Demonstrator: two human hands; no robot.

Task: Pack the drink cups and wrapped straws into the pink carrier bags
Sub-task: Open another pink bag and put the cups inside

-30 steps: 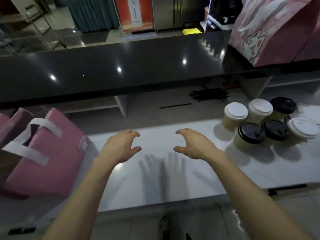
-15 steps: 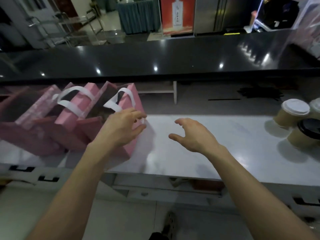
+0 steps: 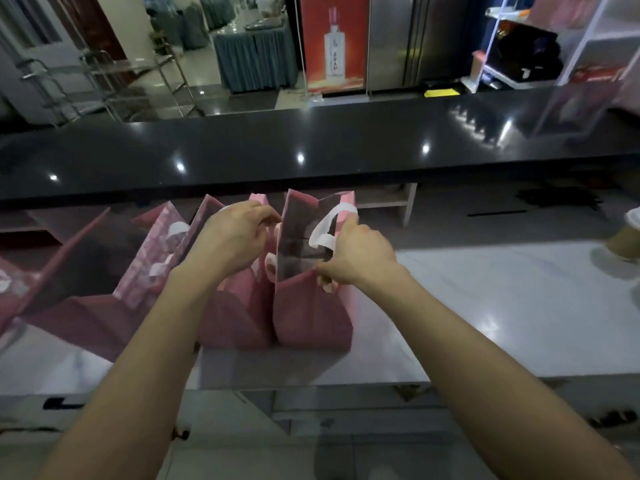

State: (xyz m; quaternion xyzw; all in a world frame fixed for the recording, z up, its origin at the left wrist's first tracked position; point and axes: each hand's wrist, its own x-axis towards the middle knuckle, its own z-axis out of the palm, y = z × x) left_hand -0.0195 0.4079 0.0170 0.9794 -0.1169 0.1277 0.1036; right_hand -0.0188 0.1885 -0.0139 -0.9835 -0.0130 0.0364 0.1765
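Pink paper fills the middle of my view — a row of carrier bags standing on the white worktop point(image 3: 485, 299), just below the long black counter point(image 3: 311, 150). My right hand point(image 3: 358, 259) pinches the near right rim of the rightmost bag point(image 3: 311, 306), thumb and fingers curled over the edge beside its white handle point(image 3: 320, 233), so the mouth of that bag stands open and dark inside. My left hand point(image 3: 232, 239) is curled at the top of the neighbouring bag point(image 3: 239, 306), which touches the left side of the one I grip; the fingers bend down over its rim, though I cannot tell exactly which fold they hold. Further left of that pair stand more pink bags point(image 3: 104, 271), leaning and partly blurred, with bits of white handle showing. Well to the right of the rightmost bag, at the frame edge, one drink cup point(image 3: 625, 244) with a white lid sits on the worktop — only part of it shows. Beyond it, on the lower shelf under the black counter, lies a dark heap of wrapped straws point(image 3: 557, 197), with one single straw point(image 3: 495, 213) lying apart to its left.
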